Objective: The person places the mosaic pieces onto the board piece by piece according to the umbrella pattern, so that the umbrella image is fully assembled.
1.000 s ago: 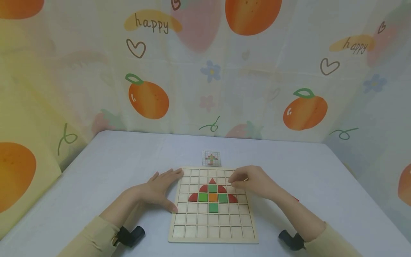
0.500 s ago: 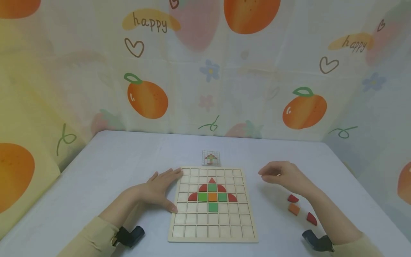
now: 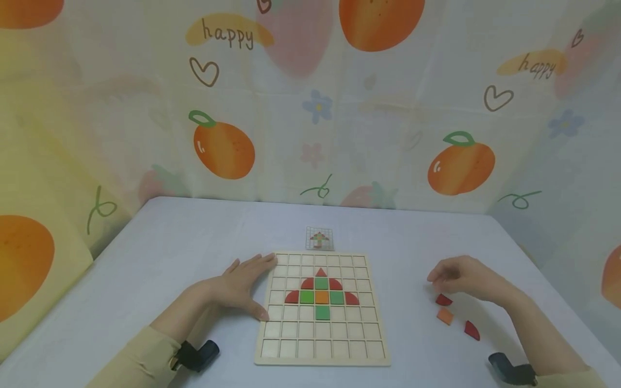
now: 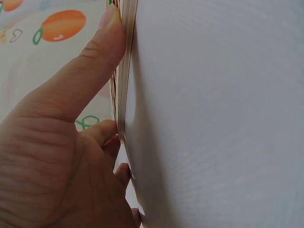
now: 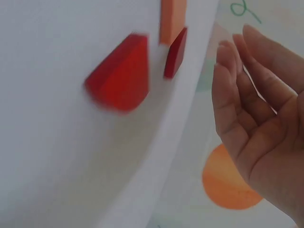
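A square wooden grid board (image 3: 322, 348) lies on the table, with red, green and orange pieces set in its middle cells. My left hand (image 3: 240, 287) is spread along the board's left edge, its thumb (image 4: 97, 59) and fingertips touching that edge. Out to the right, my right hand (image 3: 468, 277) hovers just above a red quarter-round piece (image 3: 443, 299). Its fingers are loosely bent, with nothing held between them in the right wrist view. Near it lie an orange square piece (image 3: 444, 316) and a second red quarter-round piece (image 5: 121, 78).
A small pattern card (image 3: 319, 238) lies behind the board, showing a similar coloured figure on a grid. White cloth (image 3: 218, 221) covers the table. A fruit-printed curtain (image 3: 310, 140) hangs behind it and at both sides.
My right hand has moved right, from over the board's upper right cells to the loose pieces, which its arm mostly hid before. The left hand and the board have stayed put.
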Demonstrator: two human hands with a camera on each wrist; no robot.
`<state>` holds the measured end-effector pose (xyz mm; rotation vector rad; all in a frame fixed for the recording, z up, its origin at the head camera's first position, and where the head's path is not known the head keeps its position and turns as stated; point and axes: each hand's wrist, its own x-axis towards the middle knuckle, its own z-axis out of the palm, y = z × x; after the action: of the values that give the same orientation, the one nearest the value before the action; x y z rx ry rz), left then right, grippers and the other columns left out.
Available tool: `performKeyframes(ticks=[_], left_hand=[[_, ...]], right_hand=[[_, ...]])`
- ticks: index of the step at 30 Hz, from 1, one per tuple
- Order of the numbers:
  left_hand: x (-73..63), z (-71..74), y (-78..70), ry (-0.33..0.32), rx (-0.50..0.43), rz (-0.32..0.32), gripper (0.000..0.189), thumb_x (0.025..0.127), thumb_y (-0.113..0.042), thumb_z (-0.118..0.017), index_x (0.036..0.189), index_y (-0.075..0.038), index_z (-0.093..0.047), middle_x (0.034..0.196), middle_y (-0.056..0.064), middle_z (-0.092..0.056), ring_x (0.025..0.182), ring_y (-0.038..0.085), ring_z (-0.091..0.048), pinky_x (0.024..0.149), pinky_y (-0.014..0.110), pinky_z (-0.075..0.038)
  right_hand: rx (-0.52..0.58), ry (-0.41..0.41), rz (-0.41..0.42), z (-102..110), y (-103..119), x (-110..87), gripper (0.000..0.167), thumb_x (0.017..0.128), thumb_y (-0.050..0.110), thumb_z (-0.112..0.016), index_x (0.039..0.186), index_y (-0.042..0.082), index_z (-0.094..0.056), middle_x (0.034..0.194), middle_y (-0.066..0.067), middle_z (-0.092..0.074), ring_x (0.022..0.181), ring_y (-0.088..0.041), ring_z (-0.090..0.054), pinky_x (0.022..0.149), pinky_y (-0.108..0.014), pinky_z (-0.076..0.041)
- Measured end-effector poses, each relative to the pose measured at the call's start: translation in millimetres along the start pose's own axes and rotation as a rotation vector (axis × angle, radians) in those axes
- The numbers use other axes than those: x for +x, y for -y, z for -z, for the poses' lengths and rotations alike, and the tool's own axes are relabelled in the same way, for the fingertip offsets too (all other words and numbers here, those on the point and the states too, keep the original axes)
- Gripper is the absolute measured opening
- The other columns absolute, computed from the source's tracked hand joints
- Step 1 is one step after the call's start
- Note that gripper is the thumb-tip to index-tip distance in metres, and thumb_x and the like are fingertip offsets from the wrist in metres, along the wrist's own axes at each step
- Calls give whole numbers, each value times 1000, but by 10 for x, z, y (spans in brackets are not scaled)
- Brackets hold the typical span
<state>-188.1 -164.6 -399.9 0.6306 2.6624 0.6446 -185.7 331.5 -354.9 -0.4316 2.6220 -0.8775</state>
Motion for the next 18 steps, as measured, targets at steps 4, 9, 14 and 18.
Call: performKeyframes(ticks=[4,9,14,18], left_hand=[[7,-1,0,0,2,0,119,64,-55,-85,157,-10,-26,167,8,-20,155,39,-14,119,73,-4],[6,10,-8,5,4,4,119,64,-55,-85,157,-10,-25,168,7,-19,155,38,-13,120,72,-4],[-8,23,-33,8,-2,1,119,64,-55,-85,157,-10,-26,167,9,-19,155,40,-13,119,73,-4],[-13,31,-42,9,-4,-3,119,64,-55,-85,157,-9,-26,167,9,-19,155,40,-13,119,73,-3]], right_hand=[[-13,57,-15,24,-139,-81,18,86,23,-74,99,10,-72,91,-1,-74,79,-6,-65,71,-19,-54],[-50,76,-60,27,-250,-165,19,80,26,-79,91,12,-71,80,1,-71,72,-6,-60,65,-22,-49],[-25,112,-82,-11,-271,-201,19,79,26,-80,88,11,-71,76,-1,-69,68,-10,-60,62,-24,-48],[-36,112,-81,-51,-247,-211,17,77,24,-80,85,13,-70,73,0,-67,66,-10,-59,61,-23,-46]])
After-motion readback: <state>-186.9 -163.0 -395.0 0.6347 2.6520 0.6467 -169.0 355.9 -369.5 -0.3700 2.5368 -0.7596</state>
